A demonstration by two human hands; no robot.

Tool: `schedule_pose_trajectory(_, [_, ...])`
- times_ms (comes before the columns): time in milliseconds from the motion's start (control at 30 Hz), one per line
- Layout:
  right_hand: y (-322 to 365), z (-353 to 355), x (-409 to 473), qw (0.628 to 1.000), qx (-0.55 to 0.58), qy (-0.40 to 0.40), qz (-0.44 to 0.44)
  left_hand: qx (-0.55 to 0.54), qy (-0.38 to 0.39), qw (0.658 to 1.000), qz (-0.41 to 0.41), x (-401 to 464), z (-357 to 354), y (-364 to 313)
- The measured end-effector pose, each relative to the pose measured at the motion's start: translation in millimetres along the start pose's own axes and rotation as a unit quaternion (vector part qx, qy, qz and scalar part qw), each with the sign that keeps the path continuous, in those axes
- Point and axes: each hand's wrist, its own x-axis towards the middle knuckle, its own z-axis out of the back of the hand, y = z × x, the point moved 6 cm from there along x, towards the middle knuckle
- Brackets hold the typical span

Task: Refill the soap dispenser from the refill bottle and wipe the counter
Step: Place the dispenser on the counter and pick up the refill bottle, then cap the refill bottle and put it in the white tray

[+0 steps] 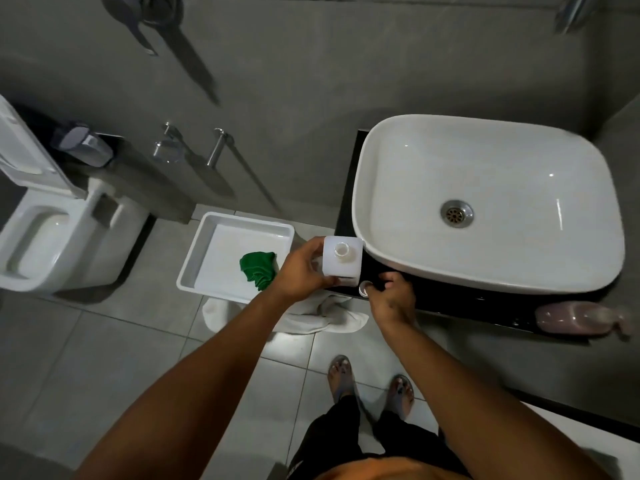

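My left hand [304, 268] grips a white square refill bottle [342, 260] that stands upright with its neck uncapped at the left end of the black counter [450, 303]. My right hand [391, 296] rests at the counter's front edge and pinches a small white cap [364, 289] just right of the bottle. A pinkish soap dispenser [575, 318] lies on its side at the counter's right end, blurred. A green cloth [259, 270] lies in a white tray [214, 237] left of the counter.
A white basin [485, 202] fills most of the counter. White towels [311, 315] lie under the tray on the tiled floor. A toilet [45, 233] stands at the far left. My feet are below the counter edge.
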Motion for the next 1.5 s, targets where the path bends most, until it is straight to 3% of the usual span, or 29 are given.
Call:
schedule_pose_trajectory(267, [2.7,9.0,-2.2,0.997,0.063,0.007,-0.037,-0.043,0.003,0.999,-0.005,-1.6,-0.7,0.9])
schedule_pose_trajectory(400, [13.5,15.1,-18.7,0.978,0.178,0.077,-0.076,-0.042,0.0,0.999,-0.023,-12.9,-6.3,-4.6])
schedule_pose_trajectory(667, [76.3,102.9,-52.4,0.912,0.359,0.199,0.02,-0.03,0.004,0.998,-0.062,-49.8,-14.4,-42.8])
schedule_pose_trajectory(733, [99.6,128.2,-58.7,0.934,0.262,0.206,0.127,-0.031,0.004,0.996,-0.079,-52.8,-17.6,-56.0])
schedule_pose_trajectory(800, [123.2,150.2,-67.8,0.941,0.079,0.169,0.283,-0.022,0.001,0.995,-0.098,-53.4,-20.1,-70.4])
schedule_pose_trajectory(867, [146.1,164.8,-80.2,0.894,-0.075,0.128,0.423,-0.011,0.003,0.993,-0.116,-52.9,-23.4,-85.5])
schedule_pose_trajectory(933, [161.2,176.8,-85.9,0.852,-0.152,0.121,0.487,0.008,0.009,0.99,-0.137,-53.0,-27.9,-100.4])
schedule_pose_trajectory(1267, [179.6,213.5,-81.5,0.796,-0.209,0.23,0.519,0.064,0.005,0.982,-0.178,-59.9,-48.6,-124.7])
schedule_pose_trajectory(1433, [186.9,204.9,-92.0,0.71,-0.379,0.248,0.54,0.079,-0.01,0.978,-0.195,-60.7,-54.1,-135.0])
schedule_pose_trajectory(1500, [192.7,204.9,-91.2,0.7,-0.419,0.226,0.533,0.07,-0.031,0.977,-0.197,-60.7,-53.4,-136.6])
